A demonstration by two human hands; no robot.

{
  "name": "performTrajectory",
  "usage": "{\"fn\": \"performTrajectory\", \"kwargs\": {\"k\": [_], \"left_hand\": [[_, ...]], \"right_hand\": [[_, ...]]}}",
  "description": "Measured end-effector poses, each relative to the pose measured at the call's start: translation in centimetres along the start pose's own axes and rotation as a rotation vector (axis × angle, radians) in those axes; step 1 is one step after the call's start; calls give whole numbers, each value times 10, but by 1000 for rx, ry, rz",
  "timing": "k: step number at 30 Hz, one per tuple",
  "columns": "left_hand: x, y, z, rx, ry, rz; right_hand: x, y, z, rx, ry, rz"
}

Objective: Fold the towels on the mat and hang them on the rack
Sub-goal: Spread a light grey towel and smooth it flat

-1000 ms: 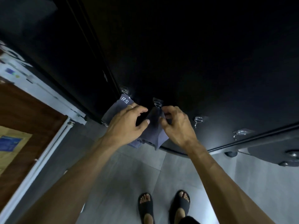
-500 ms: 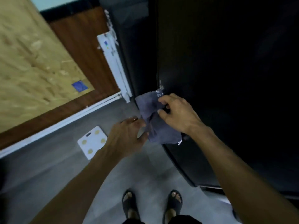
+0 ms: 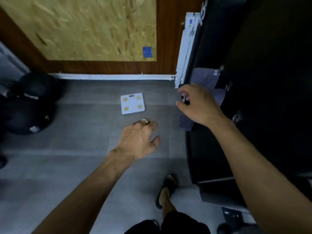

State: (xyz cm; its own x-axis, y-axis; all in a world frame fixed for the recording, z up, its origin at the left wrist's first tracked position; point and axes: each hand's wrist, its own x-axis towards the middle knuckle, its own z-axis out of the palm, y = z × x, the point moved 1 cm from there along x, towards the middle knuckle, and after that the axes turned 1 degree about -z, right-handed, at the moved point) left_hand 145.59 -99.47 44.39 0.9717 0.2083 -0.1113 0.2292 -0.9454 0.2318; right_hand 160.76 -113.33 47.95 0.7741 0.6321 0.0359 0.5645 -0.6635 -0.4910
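Note:
Two grey towels hang on metal hooks (image 3: 228,87) on the black panel (image 3: 263,65) at the right. One grey towel (image 3: 205,78), printed with white letters, hangs higher up. The edge of the other grey towel (image 3: 185,124) shows below my right wrist. My right hand (image 3: 198,105) hovers in front of them with its fingers loosely curled and nothing clearly held. My left hand (image 3: 140,139) hangs relaxed over the grey floor, away from the towels, with a ring on one finger. No mat is in sight.
A white bathroom scale (image 3: 132,103) lies on the grey tiled floor ahead. Black bags (image 3: 28,105) sit at the left. A wooden wall with a white skirting strip (image 3: 109,76) closes off the far side. My sandalled foot (image 3: 167,188) stands beside the black panel's base.
My view has swung left, away from the black panel. Both hands have let go of the grey towel, which now hangs there. My left hand has dropped toward the floor.

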Motion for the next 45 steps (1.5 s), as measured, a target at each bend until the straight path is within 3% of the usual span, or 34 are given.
{"fn": "performTrajectory", "kwargs": {"k": [11,25,36,45], "left_hand": [[-247,-2,37,-36,30,-268],[-565,59,102,-144,110,-885],[-850,75,142,-235,256,-1318],[-1116,62,168,-245,261,-1521]], "right_hand": [[-164,-113,72,-31,-258,-244],[-395,-231,181,10,-576,-775],[-633,-412,277,-53,-788,-1251],[-862,-567,364,-59,-875,-1456]]}}
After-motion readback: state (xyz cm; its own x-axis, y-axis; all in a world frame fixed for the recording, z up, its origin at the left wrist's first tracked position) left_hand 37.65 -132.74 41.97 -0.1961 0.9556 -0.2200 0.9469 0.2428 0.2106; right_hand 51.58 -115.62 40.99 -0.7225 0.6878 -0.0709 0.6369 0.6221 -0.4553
